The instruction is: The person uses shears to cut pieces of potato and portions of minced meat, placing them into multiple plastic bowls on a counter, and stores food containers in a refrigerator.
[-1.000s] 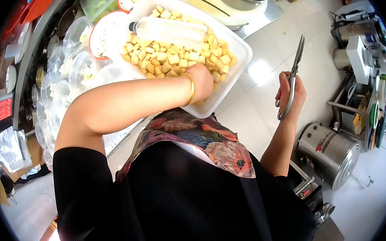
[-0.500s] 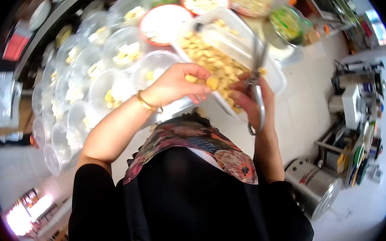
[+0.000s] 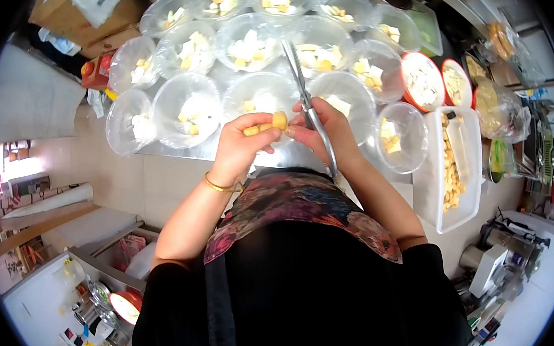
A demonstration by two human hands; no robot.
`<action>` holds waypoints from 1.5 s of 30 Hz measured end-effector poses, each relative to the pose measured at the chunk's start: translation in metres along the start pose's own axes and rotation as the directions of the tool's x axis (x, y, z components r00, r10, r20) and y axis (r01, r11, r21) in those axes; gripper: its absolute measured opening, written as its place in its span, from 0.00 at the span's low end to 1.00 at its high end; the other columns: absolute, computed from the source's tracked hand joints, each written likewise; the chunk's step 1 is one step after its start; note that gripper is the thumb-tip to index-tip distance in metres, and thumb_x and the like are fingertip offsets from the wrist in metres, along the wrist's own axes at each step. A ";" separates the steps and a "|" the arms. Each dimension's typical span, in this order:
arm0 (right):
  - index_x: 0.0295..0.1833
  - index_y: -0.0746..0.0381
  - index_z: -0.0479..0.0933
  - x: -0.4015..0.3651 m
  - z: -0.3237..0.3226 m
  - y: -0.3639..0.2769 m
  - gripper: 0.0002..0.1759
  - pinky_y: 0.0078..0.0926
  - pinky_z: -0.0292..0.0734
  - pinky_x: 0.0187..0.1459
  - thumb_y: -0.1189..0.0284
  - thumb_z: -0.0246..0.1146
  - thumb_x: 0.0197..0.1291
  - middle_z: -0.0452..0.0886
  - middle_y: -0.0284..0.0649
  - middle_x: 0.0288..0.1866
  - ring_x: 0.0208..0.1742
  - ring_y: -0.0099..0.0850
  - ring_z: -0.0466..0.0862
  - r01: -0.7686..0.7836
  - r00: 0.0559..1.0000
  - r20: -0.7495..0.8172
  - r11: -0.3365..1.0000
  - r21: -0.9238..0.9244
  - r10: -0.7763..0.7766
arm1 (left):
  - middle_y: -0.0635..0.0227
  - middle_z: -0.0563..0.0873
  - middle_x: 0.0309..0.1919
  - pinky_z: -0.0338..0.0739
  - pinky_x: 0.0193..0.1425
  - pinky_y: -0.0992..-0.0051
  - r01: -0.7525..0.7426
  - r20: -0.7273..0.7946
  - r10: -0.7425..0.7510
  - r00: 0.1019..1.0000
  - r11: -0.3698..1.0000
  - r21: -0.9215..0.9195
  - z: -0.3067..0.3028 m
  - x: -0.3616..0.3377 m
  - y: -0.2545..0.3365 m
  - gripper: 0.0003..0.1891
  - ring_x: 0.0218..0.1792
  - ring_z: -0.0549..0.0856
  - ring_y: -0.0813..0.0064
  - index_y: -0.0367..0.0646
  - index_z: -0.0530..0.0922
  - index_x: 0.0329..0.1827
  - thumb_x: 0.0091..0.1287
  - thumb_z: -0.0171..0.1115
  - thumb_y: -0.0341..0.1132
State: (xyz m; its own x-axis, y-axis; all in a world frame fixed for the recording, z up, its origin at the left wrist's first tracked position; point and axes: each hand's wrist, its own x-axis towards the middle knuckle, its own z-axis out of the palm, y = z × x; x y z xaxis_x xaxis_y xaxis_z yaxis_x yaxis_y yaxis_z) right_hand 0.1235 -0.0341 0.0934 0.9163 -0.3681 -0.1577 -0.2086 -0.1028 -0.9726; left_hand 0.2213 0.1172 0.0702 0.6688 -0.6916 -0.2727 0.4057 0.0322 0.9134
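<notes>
My left hand is closed around several short, yellowish-tan food pieces, one of them standing up at the fingertips. Close beside it, my right hand grips metal scissors, their long blades pointing away from me. The right fingertips are right at the pieces in the left hand. Just beyond both hands stands a clear plastic-lined bowl with white and yellow pieces in it. Another lined bowl, partly behind the right hand, holds a white chunk.
Rows of similar clear bowls with white and yellow pieces cover the metal table. At the right, a white plastic bin holds many tan pieces. Two red-rimmed bowls of pale slices stand behind it.
Both hands have moved left, away from the bin and over the bowls, and have come together. The view has turned, so the bin now appears at the far right.
</notes>
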 end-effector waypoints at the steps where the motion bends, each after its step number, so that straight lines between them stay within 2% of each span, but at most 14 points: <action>1: 0.48 0.65 0.70 0.003 0.006 -0.004 0.25 0.23 0.74 0.38 0.67 0.70 0.47 0.79 0.41 0.33 0.34 0.31 0.80 -0.012 0.998 0.053 0.993 -0.121 0.019 | 0.62 0.83 0.33 0.76 0.28 0.82 0.022 -0.052 -0.024 0.998 0.999 -0.038 -0.015 0.000 0.000 0.12 0.29 0.82 0.77 0.32 0.78 0.42 0.54 0.62 0.20; 3: 0.49 0.66 0.69 0.004 0.007 -0.012 0.29 0.28 0.74 0.39 0.61 0.71 0.46 0.79 0.44 0.34 0.36 0.38 0.80 -0.022 0.987 0.144 0.935 -0.353 0.078 | 0.63 0.83 0.31 0.74 0.26 0.83 0.097 -0.092 -0.100 0.991 0.995 -0.033 -0.039 0.001 0.002 0.11 0.28 0.82 0.77 0.32 0.78 0.41 0.55 0.62 0.21; 4: 0.51 0.66 0.68 0.004 0.005 -0.006 0.36 0.34 0.72 0.45 0.52 0.70 0.44 0.77 0.49 0.40 0.43 0.46 0.77 0.023 0.970 0.228 0.902 -0.431 0.084 | 0.63 0.83 0.30 0.74 0.26 0.83 0.139 -0.101 -0.141 0.985 0.990 -0.026 -0.048 0.001 0.004 0.11 0.28 0.81 0.78 0.32 0.78 0.41 0.55 0.62 0.22; 8: 0.53 0.68 0.67 -0.001 0.010 -0.020 0.43 0.37 0.68 0.51 0.46 0.69 0.40 0.72 0.53 0.48 0.52 0.48 0.73 0.006 0.910 0.348 0.831 -0.556 0.226 | 0.66 0.82 0.27 0.72 0.25 0.83 0.141 -0.083 -0.136 0.987 0.989 0.053 -0.061 0.005 0.014 0.11 0.25 0.79 0.81 0.34 0.78 0.39 0.53 0.64 0.23; 11: 0.53 0.69 0.66 -0.001 0.012 -0.016 0.44 0.38 0.68 0.52 0.46 0.69 0.40 0.73 0.53 0.48 0.52 0.48 0.73 0.092 0.929 0.336 0.787 -0.610 0.152 | 0.67 0.81 0.26 0.71 0.25 0.83 0.142 -0.070 -0.135 0.988 0.983 0.116 -0.063 0.008 0.015 0.11 0.24 0.78 0.82 0.34 0.78 0.39 0.51 0.65 0.22; 15: 0.53 0.69 0.66 -0.001 0.009 -0.015 0.44 0.38 0.68 0.52 0.44 0.67 0.42 0.73 0.54 0.48 0.51 0.49 0.73 0.103 0.925 0.344 0.771 -0.629 0.158 | 0.70 0.81 0.26 0.70 0.27 0.85 0.151 -0.070 -0.140 0.988 0.968 0.198 -0.054 0.007 0.019 0.12 0.25 0.77 0.84 0.35 0.79 0.38 0.50 0.66 0.23; 18: 0.52 0.69 0.67 -0.004 0.003 -0.011 0.42 0.38 0.68 0.52 0.43 0.65 0.43 0.73 0.54 0.48 0.51 0.49 0.73 0.117 0.917 0.365 0.765 -0.634 0.163 | 0.72 0.81 0.27 0.70 0.30 0.86 0.036 -0.052 -0.017 0.998 0.918 0.395 -0.048 0.010 0.013 0.12 0.27 0.76 0.87 0.35 0.80 0.37 0.49 0.67 0.23; 21: 0.47 0.68 0.70 -0.007 -0.003 -0.016 0.39 0.39 0.69 0.49 0.43 0.64 0.45 0.75 0.54 0.44 0.49 0.49 0.74 0.080 0.913 0.356 0.770 -0.633 0.198 | 0.73 0.82 0.29 0.70 0.32 0.87 0.067 -0.060 -0.041 0.997 0.851 0.521 -0.038 0.008 0.023 0.11 0.28 0.75 0.88 0.36 0.80 0.36 0.48 0.67 0.23; 26: 0.34 0.67 0.74 -0.012 -0.014 -0.013 0.32 0.40 0.72 0.39 0.44 0.63 0.47 0.78 0.51 0.28 0.36 0.50 0.78 0.032 0.933 0.308 0.808 -0.588 0.187 | 0.72 0.82 0.28 0.71 0.31 0.84 0.113 -0.066 -0.094 0.993 0.901 0.419 -0.040 0.014 0.016 0.12 0.26 0.77 0.86 0.35 0.79 0.37 0.48 0.67 0.23; 30: 0.27 0.66 0.73 -0.015 -0.016 0.001 0.31 0.41 0.72 0.34 0.45 0.63 0.47 0.77 0.51 0.23 0.30 0.50 0.78 0.098 0.947 0.308 0.828 -0.552 0.094 | 0.69 0.81 0.26 0.72 0.29 0.85 0.215 -0.075 -0.203 0.976 0.953 0.213 -0.039 0.014 0.018 0.10 0.24 0.77 0.84 0.33 0.79 0.33 0.48 0.68 0.25; 33: 0.24 0.66 0.73 -0.018 -0.013 0.012 0.31 0.41 0.72 0.33 0.45 0.63 0.47 0.77 0.51 0.23 0.29 0.50 0.78 0.111 0.953 0.296 0.831 -0.544 0.066 | 0.69 0.81 0.25 0.71 0.27 0.85 0.257 -0.100 -0.242 0.965 0.948 0.185 -0.040 0.014 0.013 0.10 0.22 0.77 0.83 0.33 0.78 0.33 0.48 0.68 0.24; 36: 0.22 0.67 0.73 -0.019 -0.012 0.018 0.31 0.41 0.72 0.33 0.45 0.63 0.47 0.77 0.51 0.22 0.28 0.49 0.78 0.129 0.952 0.300 0.823 -0.554 0.053 | 0.71 0.81 0.24 0.66 0.25 0.85 0.244 -0.098 -0.227 0.969 0.939 0.241 -0.039 0.012 0.009 0.09 0.21 0.76 0.84 0.37 0.79 0.33 0.49 0.66 0.25; 41: 0.21 0.68 0.74 -0.020 -0.014 0.020 0.32 0.39 0.72 0.32 0.44 0.62 0.48 0.77 0.51 0.21 0.27 0.49 0.78 0.120 0.945 0.317 0.813 -0.569 0.083 | 0.69 0.81 0.24 0.69 0.26 0.85 0.287 -0.104 -0.268 0.958 0.910 0.300 -0.039 0.014 0.008 0.09 0.21 0.76 0.84 0.34 0.79 0.32 0.48 0.67 0.25; 45: 0.27 0.68 0.77 -0.016 -0.016 0.022 0.26 0.31 0.71 0.30 0.51 0.64 0.51 0.77 0.49 0.22 0.24 0.38 0.78 0.025 0.906 0.374 0.858 -0.513 0.197 | 0.71 0.81 0.24 0.67 0.26 0.85 0.280 -0.089 -0.267 0.960 0.876 0.392 -0.040 0.015 0.007 0.09 0.21 0.76 0.85 0.34 0.79 0.33 0.49 0.66 0.24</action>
State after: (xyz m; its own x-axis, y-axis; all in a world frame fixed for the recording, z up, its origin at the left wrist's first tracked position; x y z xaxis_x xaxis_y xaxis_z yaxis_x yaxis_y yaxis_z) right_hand 0.0986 -0.0457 0.0770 0.9170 -0.0082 -0.3988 -0.3315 -0.5718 -0.7505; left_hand 0.2592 0.1357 0.0608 0.5892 -0.6077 -0.5325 0.2990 -0.4482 0.8424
